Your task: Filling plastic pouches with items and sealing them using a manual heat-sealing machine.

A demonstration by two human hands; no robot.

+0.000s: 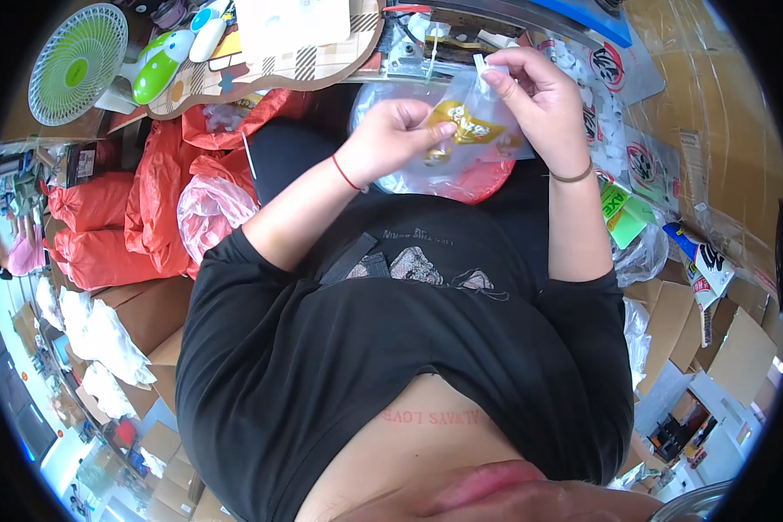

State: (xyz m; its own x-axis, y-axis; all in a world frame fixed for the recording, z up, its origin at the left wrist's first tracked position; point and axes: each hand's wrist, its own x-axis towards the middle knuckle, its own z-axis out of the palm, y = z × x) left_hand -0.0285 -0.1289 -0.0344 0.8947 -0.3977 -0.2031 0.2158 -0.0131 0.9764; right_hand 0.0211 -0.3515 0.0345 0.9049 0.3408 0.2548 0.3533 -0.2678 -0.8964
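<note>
Over my lap I hold a small clear plastic bag with a yellow-gold printed piece (471, 124) showing on it or through it. My left hand (391, 139) pinches its left side between thumb and fingers. My right hand (544, 100) is closed at the upper end, thumb against fingertips, by a small white strip (481, 71). Whether that strip belongs to the bag, I cannot tell. Beneath both hands lies a larger clear bag (374, 100) with a red part (487, 181) showing at its lower edge.
A worktable with a checked mat (296, 76) stands ahead, carrying a green-and-white fan (76, 65). Red plastic bags (157, 204) are heaped at my left. Small white pieces (613, 130) and printed packets lie to the right, near open cardboard boxes (679, 322). Someone in pink (24, 252) is far left.
</note>
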